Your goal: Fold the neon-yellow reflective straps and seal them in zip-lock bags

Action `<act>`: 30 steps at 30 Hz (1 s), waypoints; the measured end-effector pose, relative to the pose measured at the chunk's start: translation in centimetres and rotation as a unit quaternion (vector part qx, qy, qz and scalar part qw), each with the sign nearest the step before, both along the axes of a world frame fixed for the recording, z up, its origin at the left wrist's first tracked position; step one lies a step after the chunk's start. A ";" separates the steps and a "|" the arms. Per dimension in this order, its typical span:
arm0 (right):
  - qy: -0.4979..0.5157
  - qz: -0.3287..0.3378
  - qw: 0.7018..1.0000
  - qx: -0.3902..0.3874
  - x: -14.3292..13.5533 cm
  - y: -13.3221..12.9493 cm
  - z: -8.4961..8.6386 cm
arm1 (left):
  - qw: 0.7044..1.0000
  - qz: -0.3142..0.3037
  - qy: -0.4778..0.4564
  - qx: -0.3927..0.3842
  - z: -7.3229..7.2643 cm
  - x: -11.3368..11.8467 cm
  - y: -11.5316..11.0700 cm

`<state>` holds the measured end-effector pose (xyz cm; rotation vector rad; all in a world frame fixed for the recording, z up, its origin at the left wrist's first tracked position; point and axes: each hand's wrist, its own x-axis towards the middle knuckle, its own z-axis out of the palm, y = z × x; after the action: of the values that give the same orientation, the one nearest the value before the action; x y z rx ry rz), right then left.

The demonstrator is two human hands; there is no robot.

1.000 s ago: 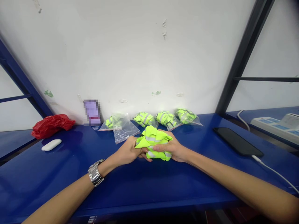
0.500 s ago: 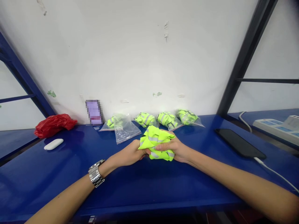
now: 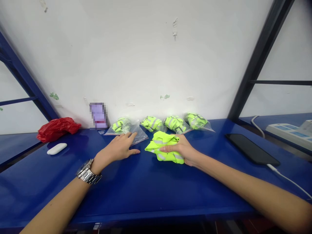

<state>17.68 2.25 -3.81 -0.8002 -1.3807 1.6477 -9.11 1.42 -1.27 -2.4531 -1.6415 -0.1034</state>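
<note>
A folded neon-yellow reflective vest (image 3: 168, 139) with grey stripes is gripped in my right hand (image 3: 181, 149), thumb pressed across its front. My left hand (image 3: 119, 146), a metal watch (image 3: 89, 172) on its wrist, has its fingers spread and holds nothing. Its fingertips reach over the near edge of a clear zip bag (image 3: 140, 135); whether they touch it I cannot tell. Behind that lies a bagged yellow vest (image 3: 119, 125). More bagged vests (image 3: 152, 124), (image 3: 175, 124), (image 3: 196, 121) sit in a row along the wall.
At the left lie a red plastic bag (image 3: 58, 129) and a white earbud case (image 3: 57, 149). A blurred phone (image 3: 99, 115) leans on the wall. On the right are a black phone (image 3: 252, 149) with a white cable (image 3: 290, 178) and a power strip (image 3: 287, 131).
My left hand has let go of the vest and moved left and up to the clear bag, fingers opening. My right hand keeps the vest at nearly the same spot.
</note>
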 end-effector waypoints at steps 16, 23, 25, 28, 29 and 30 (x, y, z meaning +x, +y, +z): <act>0.006 -0.019 0.999 -0.026 0.8 0.4 0.3 | 0.986 0.016 0.160 0.052 1.3 1.3 -1.1; 0.052 0.032 0.998 -0.034 0.5 0.3 0.1 | 0.991 -0.051 0.062 0.111 0.3 3.2 -1.3; 0.053 0.035 0.997 -0.033 0.4 0.3 0.0 | 0.986 -0.073 0.000 0.151 -0.4 4.1 -1.7; 0.033 0.005 0.999 -0.039 0.2 0.3 0.0 | 0.963 -0.085 -0.100 0.235 -1.5 5.1 -2.2; 0.026 -0.006 0.999 -0.044 0.2 0.4 0.0 | 0.956 -0.085 -0.123 0.252 -1.8 5.3 -2.4; 0.020 -0.014 0.998 -0.050 0.2 0.4 0.0 | 0.953 -0.086 -0.136 0.258 -2.0 5.5 -2.6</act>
<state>17.83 2.67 -3.85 -0.8345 -1.2624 1.7132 -3.59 -1.15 -3.23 -2.2253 -1.2676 -0.8179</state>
